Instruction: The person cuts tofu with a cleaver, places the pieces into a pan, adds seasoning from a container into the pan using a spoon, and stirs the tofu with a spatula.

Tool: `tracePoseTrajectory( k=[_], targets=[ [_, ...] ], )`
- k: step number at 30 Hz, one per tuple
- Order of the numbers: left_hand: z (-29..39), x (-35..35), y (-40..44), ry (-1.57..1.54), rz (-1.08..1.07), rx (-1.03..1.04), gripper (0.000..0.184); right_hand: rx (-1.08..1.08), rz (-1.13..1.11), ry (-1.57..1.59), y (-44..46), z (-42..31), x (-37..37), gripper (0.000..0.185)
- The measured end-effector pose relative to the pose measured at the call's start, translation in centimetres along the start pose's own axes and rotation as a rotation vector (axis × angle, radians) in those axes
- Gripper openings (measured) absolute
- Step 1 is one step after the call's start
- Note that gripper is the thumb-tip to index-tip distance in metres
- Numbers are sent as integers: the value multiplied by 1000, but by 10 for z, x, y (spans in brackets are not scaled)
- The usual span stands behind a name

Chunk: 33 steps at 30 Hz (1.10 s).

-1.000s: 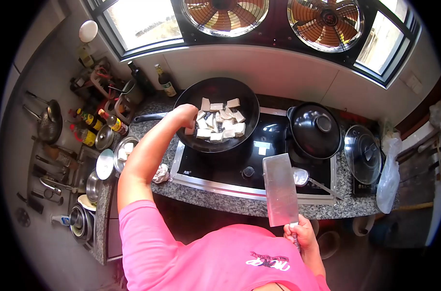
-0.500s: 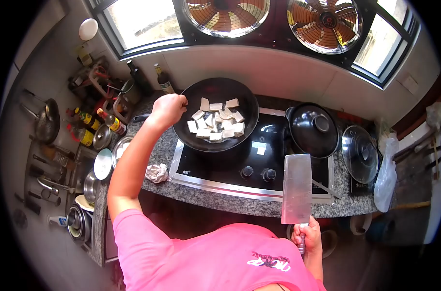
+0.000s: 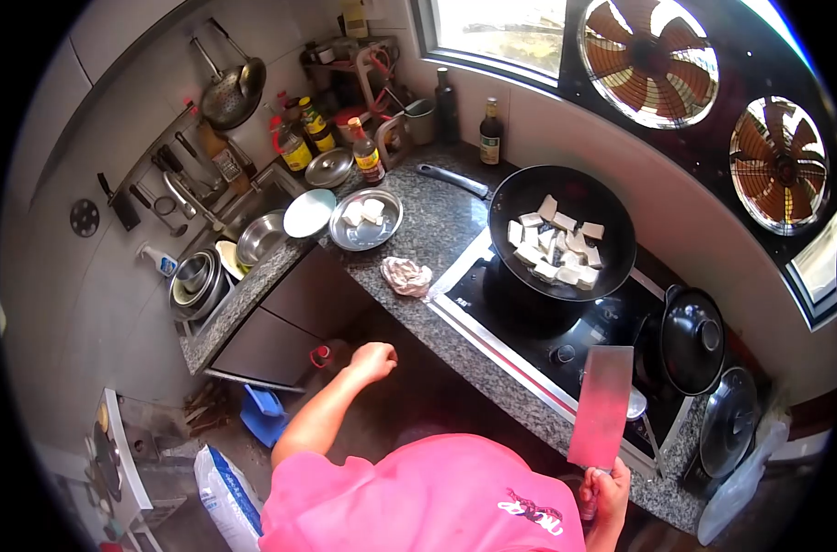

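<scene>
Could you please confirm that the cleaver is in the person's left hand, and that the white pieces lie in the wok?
Not quite: the head view shows the cleaver in the right hand. The white pieces do lie in the wok.

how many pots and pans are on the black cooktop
2. An open pan holding white pieces stands toward the left end of the cooktop, and a lidded black pot toward its right end. Neither is hidden.

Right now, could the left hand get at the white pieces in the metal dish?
Probably yes. The left hand appears empty, and nothing covers the white pieces in the metal dish. The hand is short of the counter, so it would have to reach over the edge.
</scene>
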<state>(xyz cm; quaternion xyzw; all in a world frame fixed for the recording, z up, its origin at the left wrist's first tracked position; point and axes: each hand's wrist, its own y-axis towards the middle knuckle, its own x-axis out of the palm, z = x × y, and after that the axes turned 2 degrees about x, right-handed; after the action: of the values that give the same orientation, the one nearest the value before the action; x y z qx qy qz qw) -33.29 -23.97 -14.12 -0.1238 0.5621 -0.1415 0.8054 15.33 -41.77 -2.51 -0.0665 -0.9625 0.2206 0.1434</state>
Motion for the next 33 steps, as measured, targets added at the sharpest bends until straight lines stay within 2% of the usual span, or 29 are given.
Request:
tracePoseTrajectory(
  k=[3, 4, 5, 8, 14, 15, 18, 20, 22, 24, 26, 28, 31, 33],
  targets=[
    [-20, -23, 20, -159, 108, 25, 18, 8, -56, -179, 14, -15, 22, 14],
    [-19, -40, 25, -273, 93, -47, 19, 24, -54, -227, 14, -17, 31, 13],
    [-35, -38, 39, -277, 182, 47, 20, 24, -60, -219, 12, -17, 43, 13],
    [-58, -68, 75, -435, 155, 86, 20, 49, -47, -130, 7, -2, 88, 9],
    [-74, -145, 128, -393, 246, 298, 16, 4, 11, -33, 2, 41, 163, 3],
    [-68, -159, 132, -361, 258, 351, 15, 5, 57, -36, -3, 47, 174, 3],
    [-30, -195, 153, -175, 379, 689, 13, 26, 191, -27, -13, 60, 205, 3],
    [3, -217, 177, 97, 574, 935, 24, 77, 283, 8, -23, 62, 226, 4],
    [46, -240, 205, 226, 741, 1048, 40, 45, 312, 56, -28, 70, 242, 5],
    [73, -248, 247, 432, 841, 1077, 46, 28, 345, 80, -32, 73, 256, 5],
    [89, -244, 287, 550, 454, 900, 48, 29, 383, 89, -37, 75, 268, 5],
    [105, -246, 308, 527, 120, 807, 45, -23, 396, 101, -39, 86, 276, 5],
    [112, -252, 319, 524, -15, 881, 39, -73, 433, 155, -42, 96, 285, 5],
    [114, -262, 310, 344, -387, 757, 30, -59, 471, 164, -43, 99, 291, 7]
  ],
)
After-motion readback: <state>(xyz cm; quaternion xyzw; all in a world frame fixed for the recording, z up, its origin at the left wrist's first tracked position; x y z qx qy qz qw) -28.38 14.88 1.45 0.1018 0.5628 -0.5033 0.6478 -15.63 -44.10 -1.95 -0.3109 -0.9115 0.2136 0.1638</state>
